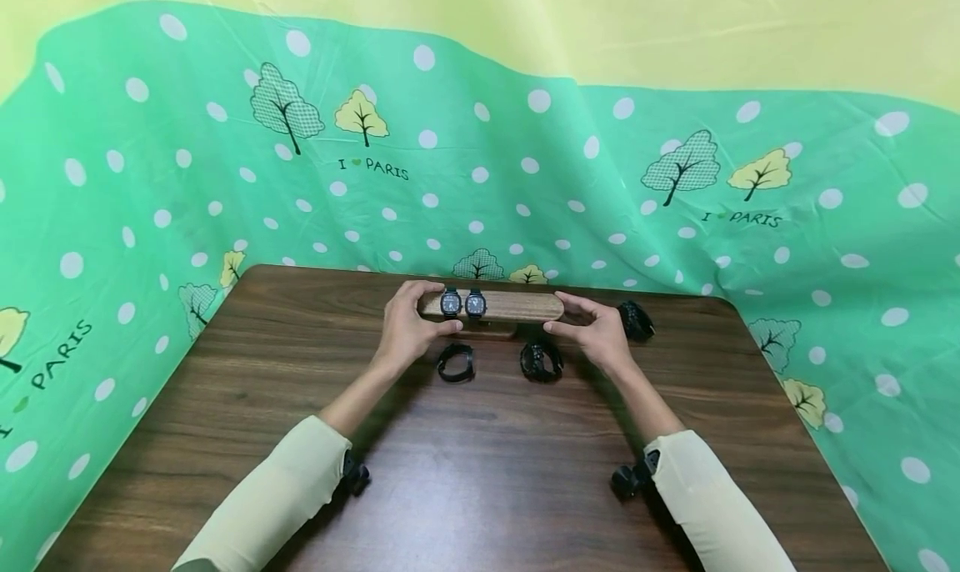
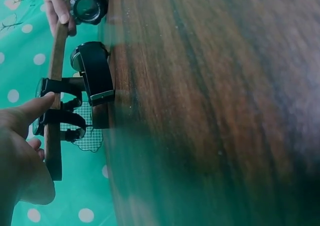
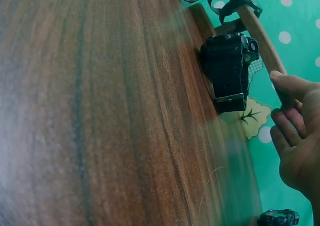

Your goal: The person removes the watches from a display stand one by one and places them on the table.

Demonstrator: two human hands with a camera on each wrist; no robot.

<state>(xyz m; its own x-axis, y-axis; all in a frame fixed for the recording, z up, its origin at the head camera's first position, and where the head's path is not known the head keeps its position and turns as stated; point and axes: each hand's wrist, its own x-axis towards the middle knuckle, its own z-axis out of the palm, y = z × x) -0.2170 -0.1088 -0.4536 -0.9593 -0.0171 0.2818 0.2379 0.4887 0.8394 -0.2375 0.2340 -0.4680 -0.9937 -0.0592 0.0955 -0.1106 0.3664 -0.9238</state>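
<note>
Sleeves (image 1: 273, 493) down low. Mid-frame, the wooden bar (image 1: 521, 307) is held left-to-right, ends pinched by left hand (image 1: 407, 326) and right hand (image 1: 602, 332); two watches (image 1: 476, 304) nearer the left.

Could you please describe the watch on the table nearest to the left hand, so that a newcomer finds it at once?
Toward the far edge of the table, find the wooden bar held between the left hand and the right hand. In front of its left half, the black watch sits on the table: a plain, slim loop, unlike the bulkier watch nearer the right hand.
</note>
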